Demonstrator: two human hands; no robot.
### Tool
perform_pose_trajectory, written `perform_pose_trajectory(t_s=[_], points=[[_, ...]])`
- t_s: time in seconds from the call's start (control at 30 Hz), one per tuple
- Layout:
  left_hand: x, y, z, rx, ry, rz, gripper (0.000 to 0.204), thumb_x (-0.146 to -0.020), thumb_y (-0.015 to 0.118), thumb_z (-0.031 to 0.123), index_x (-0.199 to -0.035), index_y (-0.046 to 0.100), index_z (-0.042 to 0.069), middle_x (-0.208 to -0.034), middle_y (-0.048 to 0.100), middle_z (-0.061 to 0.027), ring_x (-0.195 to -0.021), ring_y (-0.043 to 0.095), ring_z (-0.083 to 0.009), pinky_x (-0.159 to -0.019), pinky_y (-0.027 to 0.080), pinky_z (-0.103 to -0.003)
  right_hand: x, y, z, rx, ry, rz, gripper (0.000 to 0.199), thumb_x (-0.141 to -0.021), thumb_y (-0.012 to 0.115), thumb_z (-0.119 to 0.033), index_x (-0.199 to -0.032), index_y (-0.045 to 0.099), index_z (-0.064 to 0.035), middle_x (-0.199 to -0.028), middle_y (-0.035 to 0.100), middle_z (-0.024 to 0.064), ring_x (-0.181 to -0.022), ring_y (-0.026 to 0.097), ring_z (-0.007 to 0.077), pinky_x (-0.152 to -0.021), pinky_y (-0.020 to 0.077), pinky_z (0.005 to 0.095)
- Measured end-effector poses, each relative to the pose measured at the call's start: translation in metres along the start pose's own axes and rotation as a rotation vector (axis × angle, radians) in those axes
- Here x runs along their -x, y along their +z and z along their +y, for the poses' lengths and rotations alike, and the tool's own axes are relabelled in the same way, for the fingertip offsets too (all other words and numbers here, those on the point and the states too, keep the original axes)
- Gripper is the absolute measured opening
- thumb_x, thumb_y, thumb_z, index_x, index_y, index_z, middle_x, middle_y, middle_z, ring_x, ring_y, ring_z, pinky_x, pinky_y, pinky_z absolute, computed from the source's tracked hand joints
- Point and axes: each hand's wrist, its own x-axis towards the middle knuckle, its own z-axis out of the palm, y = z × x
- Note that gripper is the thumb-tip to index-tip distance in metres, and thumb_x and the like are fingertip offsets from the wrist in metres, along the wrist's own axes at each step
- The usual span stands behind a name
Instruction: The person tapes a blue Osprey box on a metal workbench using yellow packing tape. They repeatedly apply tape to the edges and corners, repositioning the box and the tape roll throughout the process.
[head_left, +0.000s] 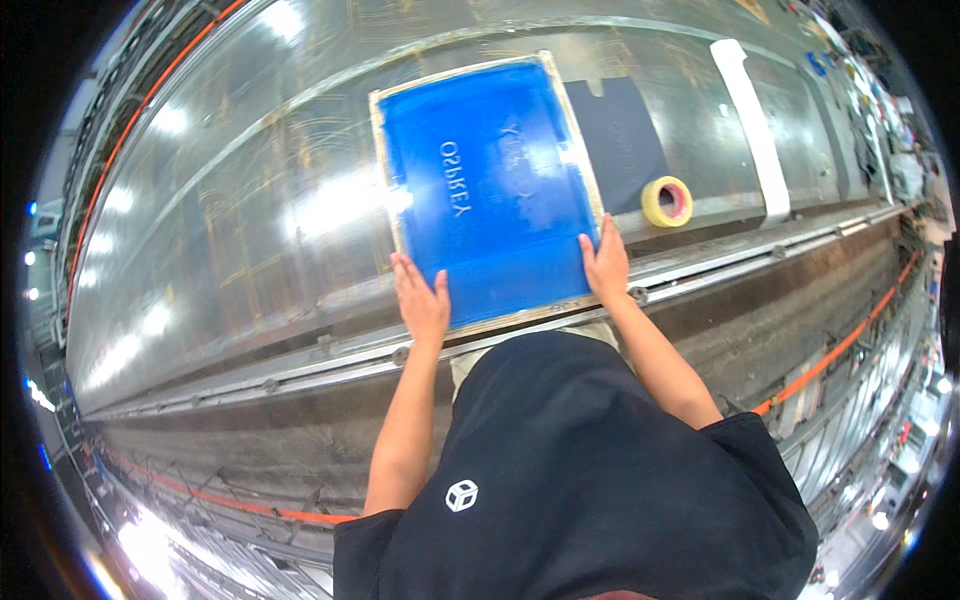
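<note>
A blue screen-printing frame (495,215) with a pale, worn border lies in front of me on a long metal table, with mirrored raised-looking lettering in its blue mesh. My left hand (424,300) holds its left edge near the close corner, thumb on the blue face and fingers along the outside. On the opposite edge, my right hand (606,264) grips in the same way. Partly hidden by the frame's right side is a dark grey sheet (622,140) with a small notch at its far edge. A roll of yellowish tape (666,202) rests at that sheet's near corner.
A long white strip (752,130) lies across the table farther right. Along the near side of the shiny metal table (240,240) runs a metal rail (720,262) with small knobs. Orange bars (845,345) border the side behind me.
</note>
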Motion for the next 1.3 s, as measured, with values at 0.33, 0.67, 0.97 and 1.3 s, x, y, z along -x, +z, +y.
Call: perform_pose_trajectory(t_s=[0.33, 0.67, 0.97, 1.3], points=[[-0.004, 0.004, 0.004, -0.047, -0.226, -0.003, 0.075, -0.101, 0.041, 0.050, -0.151, 0.024, -0.004, -0.157, 0.026, -0.0240, -0.144, 0.028, -0.0376, -0.118, 0.016, -0.056, -0.013, -0.002, -0.005, -0.011, 0.425, -0.012, 0.060, -0.100, 0.038, -0.055, -0.112, 0.067, -0.0047, -0.111, 0.064, 0.0222, -0.105, 0.058, 0.0428, -0.091, 0.0455, 0.0495], [-0.010, 0.001, 0.009, -0.067, -0.460, -0.016, 0.068, -0.102, 0.035, 0.055, -0.146, 0.042, 0.004, -0.159, 0.027, -0.0166, -0.148, 0.024, -0.0327, -0.117, 0.018, -0.056, -0.023, -0.005, -0.010, 0.095, 0.680, -0.178, 0.075, -0.101, 0.021, -0.057, -0.100, 0.073, -0.0030, -0.097, 0.068, 0.0280, -0.099, 0.061, 0.0493, -0.091, 0.0446, 0.0562], [-0.007, 0.002, 0.002, -0.035, -0.515, 0.048, 0.054, -0.104, 0.035, 0.048, -0.120, 0.066, 0.007, -0.148, 0.042, -0.0122, -0.133, 0.041, -0.0342, -0.103, 0.034, -0.051, -0.021, 0.003, 0.005, 0.039, 0.655, -0.071, 0.079, -0.101, 0.021, -0.058, -0.092, 0.071, 0.0028, -0.093, 0.067, 0.0306, -0.096, 0.062, 0.0500, -0.088, 0.0453, 0.0561], [-0.005, 0.010, -0.029, 0.389, -0.491, 0.106, 0.056, -0.103, 0.041, 0.046, -0.107, 0.067, -0.004, -0.092, 0.068, -0.0244, -0.084, 0.061, -0.0414, -0.079, 0.045, -0.049, -0.017, -0.017, -0.003, -0.196, 0.453, -0.117, 0.074, -0.084, 0.056, -0.072, -0.094, 0.073, 0.0000, -0.080, 0.069, 0.0233, -0.082, 0.068, 0.0385, -0.078, 0.0506, 0.0440]])
